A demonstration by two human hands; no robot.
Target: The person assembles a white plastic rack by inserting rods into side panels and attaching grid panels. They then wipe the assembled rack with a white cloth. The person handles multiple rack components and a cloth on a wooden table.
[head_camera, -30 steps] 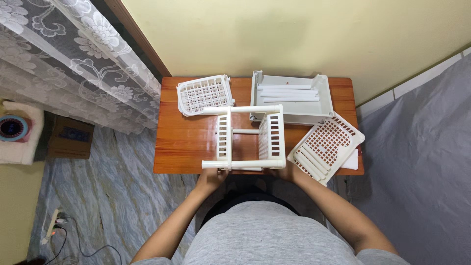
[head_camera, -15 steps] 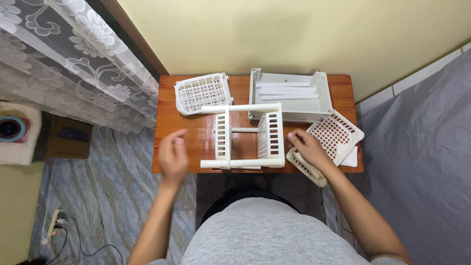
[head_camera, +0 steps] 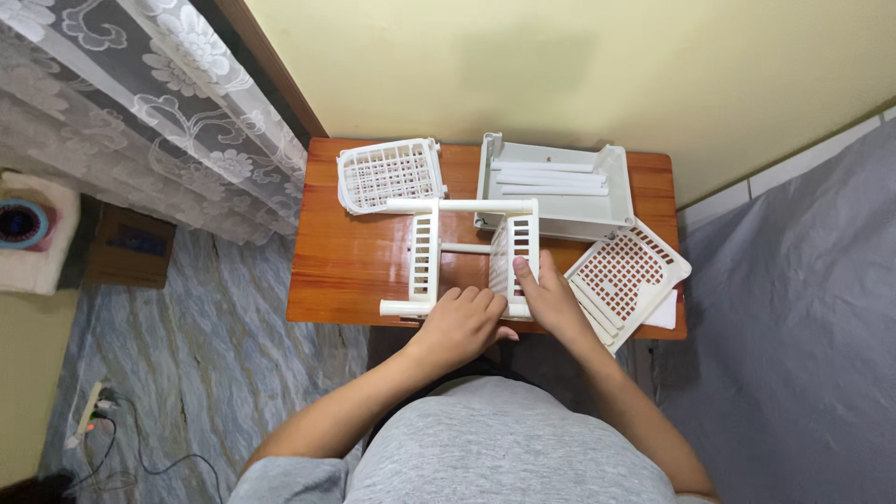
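Curtain: white lace curtain (head_camera: pixel 159 103) hangs off the tabletop's left side, over the marbled grey floor (head_camera: pixel 215 345).
Tabletop: glossy brown tabletop (head_camera: pixel 355 261), its far edge against the yellow wall.
Far-left corner: a white slotted basket (head_camera: pixel 387 175) lies flat there, just beside the frame's far rail.
Frame: the white plastic rack frame (head_camera: pixel 467 257) sits mid-tabletop, two slotted side panels joined by round rails, its near rail at the near edge.
Left hand: the left hand (head_camera: pixel 462 325) comes in over the near edge, fingers curled down on the near rail; grip looks wrapped onto the rail, though the underside is hidden.
Right hand: the right hand (head_camera: pixel 546 297) is touching the left hand, thumb pressed up the right panel, fingers clamped at the frame's near-right corner.
Far edge, right of centre: a pale grey tray (head_camera: pixel 616 187) holds loose white tubes (head_camera: pixel 546 177).
Near-right corner: a second white basket (head_camera: pixel 623 273) lies tilted, overhanging the edge, just beside the right hand.
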